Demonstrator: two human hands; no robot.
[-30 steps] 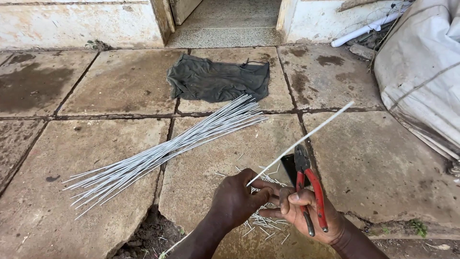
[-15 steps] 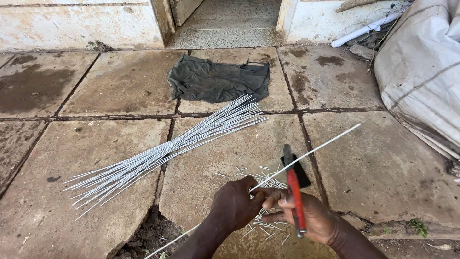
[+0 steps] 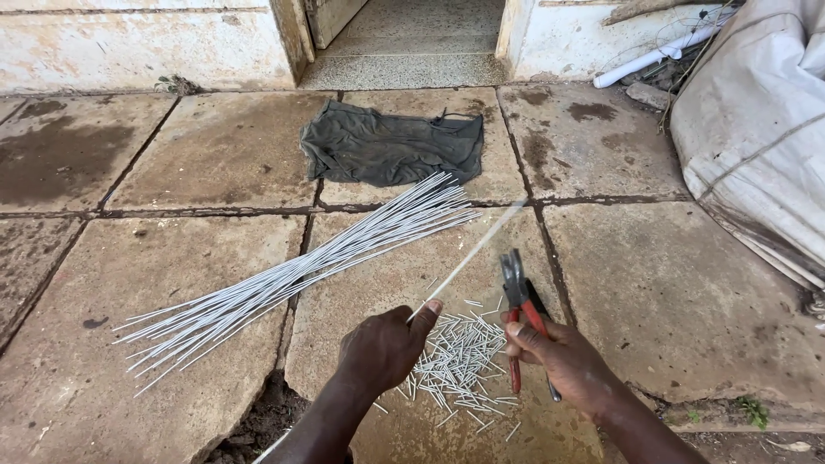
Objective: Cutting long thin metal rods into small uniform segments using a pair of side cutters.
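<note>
Evidently a cutting step is in hand: a thin white rod (image 3: 468, 258) is pinched in the closed left hand (image 3: 382, 348), red-handled pliers (image 3: 520, 314) are gripped in the right hand (image 3: 563, 361), above the cut pieces (image 3: 460, 365). Next, the rod must be set between the pliers' tips.

Single head-worn view looked steeply down, close over the cracked stone-slab floor (image 3: 215, 163), facing a pale doorway wall (image 3: 129, 47).

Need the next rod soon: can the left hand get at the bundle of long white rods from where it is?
Probably yes, but not while full. The left hand grips a single rod; the bundle of rods lies on bare paving just to its left, nothing between them.
</note>
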